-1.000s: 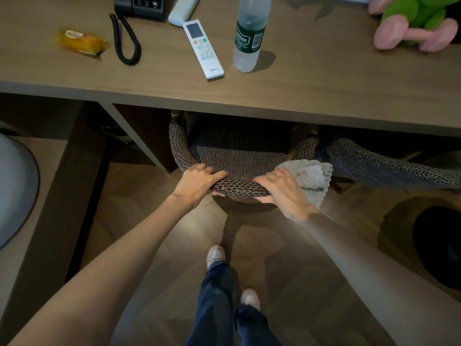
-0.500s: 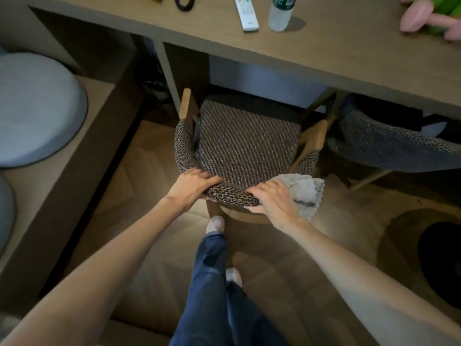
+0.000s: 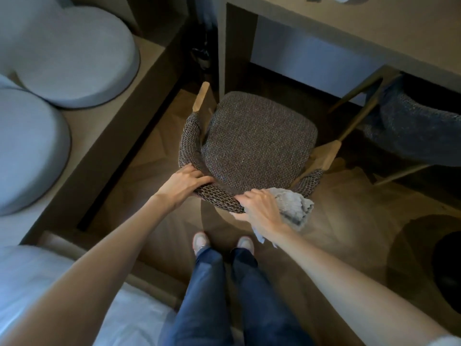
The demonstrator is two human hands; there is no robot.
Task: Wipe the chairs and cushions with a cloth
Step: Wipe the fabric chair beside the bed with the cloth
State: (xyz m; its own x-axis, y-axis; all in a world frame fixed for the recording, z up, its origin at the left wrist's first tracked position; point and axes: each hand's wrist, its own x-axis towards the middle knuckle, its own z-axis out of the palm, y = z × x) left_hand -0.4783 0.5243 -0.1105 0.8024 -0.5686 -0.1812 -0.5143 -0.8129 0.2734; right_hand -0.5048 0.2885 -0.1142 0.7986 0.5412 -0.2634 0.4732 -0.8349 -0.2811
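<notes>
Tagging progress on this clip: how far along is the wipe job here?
Done: the woven chair stands clear of the desk; no wiping can be confirmed. In hand: left hand grips its backrest, right hand holds the cloth bunched against the same rim. Left: its seat, the second chair partly under the desk, the round grey cushions.

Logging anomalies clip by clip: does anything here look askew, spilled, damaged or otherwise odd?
Nothing stands out. The chair stands upright; the left hand grips its woven backrest, the right hand grips it too, pinning the cloth there. No spill or damage shows.
</notes>
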